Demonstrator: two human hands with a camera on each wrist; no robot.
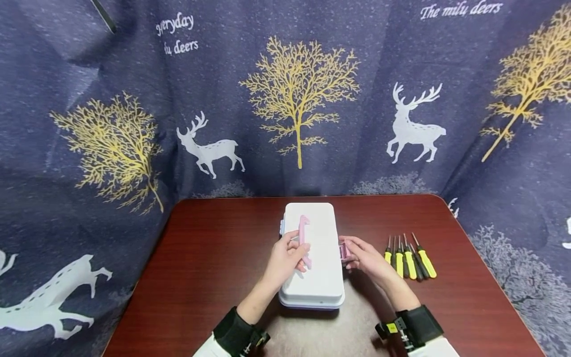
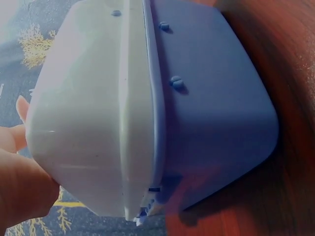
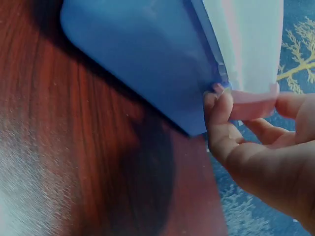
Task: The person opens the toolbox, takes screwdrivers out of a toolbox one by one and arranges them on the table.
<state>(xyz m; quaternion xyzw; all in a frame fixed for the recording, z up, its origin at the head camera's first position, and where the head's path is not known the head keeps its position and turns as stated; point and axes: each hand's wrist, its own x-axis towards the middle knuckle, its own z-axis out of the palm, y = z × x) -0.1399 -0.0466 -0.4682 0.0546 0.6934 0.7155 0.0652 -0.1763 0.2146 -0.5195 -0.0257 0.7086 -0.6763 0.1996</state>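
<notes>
A storage box with a white lid [image 1: 322,228] and a blue base [image 2: 216,108] stands lengthwise on the table. Along the top of the lid runs a pink carrying handle [image 1: 303,227]. My left hand [image 1: 283,255] holds this handle, thumb across it and fingers at its left side. On the box's right side is a pink latch [image 1: 343,251], which my right hand [image 1: 368,259] pinches between thumb and fingers. The right wrist view shows the latch [image 3: 253,104] against the lid's edge, partly covered by fingertips. In the left wrist view the lid hides the handle.
Several screwdrivers [image 1: 408,258] with yellow and black handles lie in a row right of the box, close beyond my right hand. The dark red tabletop [image 1: 214,248] reaches back to a blue curtain [image 1: 312,183] printed with deer and trees.
</notes>
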